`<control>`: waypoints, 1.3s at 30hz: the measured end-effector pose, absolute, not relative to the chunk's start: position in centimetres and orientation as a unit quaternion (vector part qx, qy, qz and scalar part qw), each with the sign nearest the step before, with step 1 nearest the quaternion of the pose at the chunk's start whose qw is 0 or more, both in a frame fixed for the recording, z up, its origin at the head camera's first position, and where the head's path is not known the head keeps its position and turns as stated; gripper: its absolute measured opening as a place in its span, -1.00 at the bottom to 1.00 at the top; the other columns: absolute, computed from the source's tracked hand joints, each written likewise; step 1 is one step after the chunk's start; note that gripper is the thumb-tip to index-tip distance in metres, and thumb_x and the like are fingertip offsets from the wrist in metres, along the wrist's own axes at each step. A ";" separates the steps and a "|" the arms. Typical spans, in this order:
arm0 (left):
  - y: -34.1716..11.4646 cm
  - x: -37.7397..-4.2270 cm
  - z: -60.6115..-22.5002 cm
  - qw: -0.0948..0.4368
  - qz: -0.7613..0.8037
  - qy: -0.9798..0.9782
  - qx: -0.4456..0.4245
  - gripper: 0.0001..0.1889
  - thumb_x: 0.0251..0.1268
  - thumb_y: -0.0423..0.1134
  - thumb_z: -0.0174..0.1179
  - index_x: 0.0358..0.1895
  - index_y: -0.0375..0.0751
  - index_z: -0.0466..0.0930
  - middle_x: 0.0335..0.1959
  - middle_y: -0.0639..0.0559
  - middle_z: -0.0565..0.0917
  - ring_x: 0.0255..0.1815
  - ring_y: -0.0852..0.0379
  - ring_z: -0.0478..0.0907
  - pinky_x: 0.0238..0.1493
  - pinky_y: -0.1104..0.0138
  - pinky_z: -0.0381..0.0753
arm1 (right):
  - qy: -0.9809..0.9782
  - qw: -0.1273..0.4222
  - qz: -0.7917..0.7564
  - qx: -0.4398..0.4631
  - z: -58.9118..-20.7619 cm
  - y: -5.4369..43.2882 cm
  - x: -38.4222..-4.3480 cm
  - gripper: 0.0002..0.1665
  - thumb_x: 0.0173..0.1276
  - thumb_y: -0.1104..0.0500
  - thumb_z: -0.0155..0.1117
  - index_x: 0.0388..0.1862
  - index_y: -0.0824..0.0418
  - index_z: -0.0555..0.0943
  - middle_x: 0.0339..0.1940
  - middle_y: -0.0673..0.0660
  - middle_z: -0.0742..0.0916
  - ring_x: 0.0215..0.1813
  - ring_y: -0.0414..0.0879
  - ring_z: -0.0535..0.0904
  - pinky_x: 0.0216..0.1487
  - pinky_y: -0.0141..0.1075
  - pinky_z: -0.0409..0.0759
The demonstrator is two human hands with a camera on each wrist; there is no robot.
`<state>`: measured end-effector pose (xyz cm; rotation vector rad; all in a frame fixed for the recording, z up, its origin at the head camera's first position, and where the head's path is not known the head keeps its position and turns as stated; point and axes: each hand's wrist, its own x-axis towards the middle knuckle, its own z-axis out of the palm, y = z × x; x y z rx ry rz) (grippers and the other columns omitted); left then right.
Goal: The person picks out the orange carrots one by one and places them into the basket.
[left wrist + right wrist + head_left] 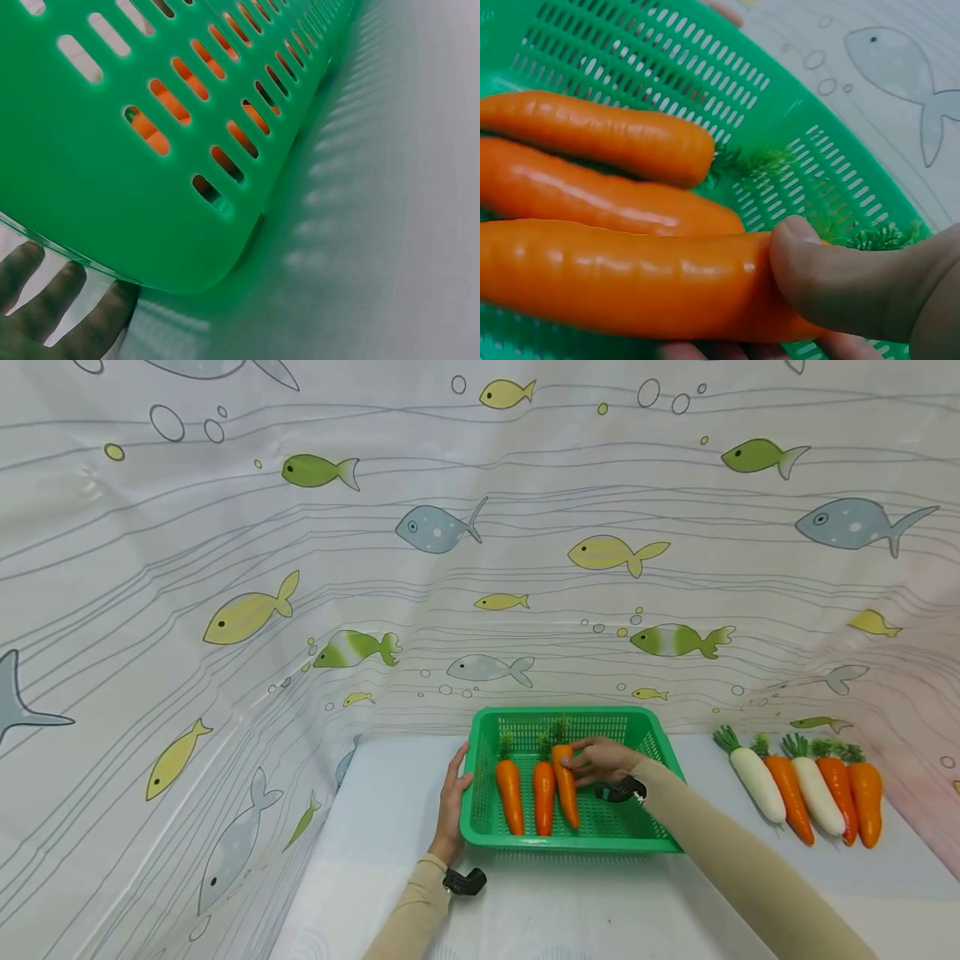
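Note:
A green plastic basket (615, 842) with slotted walls stands on the table. Inside it, my right hand (603, 760) grips a carrot (566, 785) near its leafy end; in the right wrist view the thumb (802, 255) lies over the top of this carrot (630, 281) and fingertips show beneath. Left of it in the basket lie a second carrot (543, 797) and a third carrot (509, 795), side by side with their greens toward the back. My left hand (450, 806) rests against the basket's left side, its fingers (97, 319) touching the outside of the wall.
To the right of the basket, a row on the table holds white radishes (757, 783) and more carrots (866, 802), leaves toward the back. A white fish-patterned sheet (525, 593) rises behind and at the sides of the table (375, 802).

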<state>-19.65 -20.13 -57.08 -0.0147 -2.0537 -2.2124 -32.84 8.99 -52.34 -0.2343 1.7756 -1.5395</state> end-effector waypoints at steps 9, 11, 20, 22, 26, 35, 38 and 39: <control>-20.1 -19.8 -57.2 0.065 -0.722 -0.689 -0.005 -0.40 0.71 -0.11 -0.29 0.72 0.29 0.06 0.77 0.08 0.05 0.70 -0.10 0.15 0.55 0.07 0.29 | 0.721 0.369 -0.581 -0.086 -52.6 8.2 -32.3 -0.14 0.56 0.28 0.27 0.60 0.57 0.04 0.30 0.53 0.60 0.15 0.21 0.75 0.17 0.05 0.74; -20.1 -19.9 -57.2 0.066 -0.722 -0.689 -0.003 -0.40 0.70 -0.10 -0.28 0.72 0.29 0.07 0.77 0.09 0.05 0.70 -0.09 0.15 0.55 0.08 0.29 | 0.726 0.368 -0.574 -0.085 -52.5 8.1 -32.2 -0.13 0.55 0.27 0.30 0.58 0.57 0.06 0.27 0.51 0.62 0.12 0.19 0.77 0.15 0.03 0.75; -20.3 -19.9 -57.2 0.065 -0.722 -0.689 -0.001 -0.39 0.70 -0.10 -0.28 0.72 0.31 0.07 0.77 0.09 0.04 0.70 -0.09 0.14 0.57 0.04 0.24 | 0.739 0.377 -0.550 -0.096 -52.1 7.8 -32.1 -0.11 0.53 0.25 0.32 0.56 0.60 0.05 0.27 0.55 0.62 0.13 0.25 0.77 0.13 0.02 0.76; -20.3 -19.8 -57.2 0.064 -0.723 -0.688 -0.001 -0.39 0.70 -0.10 -0.28 0.72 0.31 0.07 0.77 0.09 0.05 0.70 -0.09 0.15 0.57 0.03 0.24 | 0.741 0.376 -0.547 -0.099 -52.0 7.6 -32.0 -0.12 0.52 0.26 0.33 0.54 0.61 0.07 0.26 0.55 0.63 0.12 0.25 0.77 0.12 0.02 0.76; -20.2 -19.8 -57.2 0.064 -0.726 -0.685 -0.005 -0.39 0.70 -0.10 -0.29 0.72 0.29 0.06 0.77 0.07 0.05 0.69 -0.12 0.16 0.57 0.02 0.26 | 0.747 0.373 -0.541 -0.103 -51.9 7.2 -31.6 -0.20 0.51 0.25 0.35 0.47 0.57 0.15 0.20 0.53 0.66 0.09 0.23 0.78 0.09 0.01 0.77; -20.2 -19.8 -57.2 0.075 -0.723 -0.687 -0.013 -0.39 0.68 -0.12 -0.28 0.72 0.27 0.07 0.77 0.08 0.06 0.71 -0.12 0.13 0.56 -0.04 0.28 | 0.765 0.346 -0.532 -0.111 -51.9 6.3 -31.0 -0.29 0.47 0.22 0.41 0.38 0.56 0.29 0.18 0.51 0.67 0.05 0.22 0.81 0.12 0.04 0.76; -20.2 -19.8 -57.2 0.077 -0.724 -0.685 -0.013 -0.38 0.68 -0.12 -0.27 0.72 0.25 0.07 0.77 0.07 0.06 0.72 -0.12 0.12 0.56 -0.05 0.28 | 0.771 0.341 -0.527 -0.108 -52.1 6.2 -31.0 -0.27 0.46 0.21 0.43 0.37 0.56 0.30 0.18 0.51 0.65 0.03 0.22 0.81 0.10 0.01 0.77; -20.2 -19.8 -57.2 0.076 -0.724 -0.685 -0.014 -0.38 0.68 -0.12 -0.27 0.73 0.25 0.07 0.77 0.06 0.05 0.72 -0.12 0.11 0.56 -0.05 0.28 | 0.773 0.339 -0.526 -0.105 -52.1 6.1 -31.0 -0.27 0.45 0.20 0.45 0.36 0.56 0.31 0.17 0.50 0.65 0.02 0.21 0.81 0.09 -0.01 0.78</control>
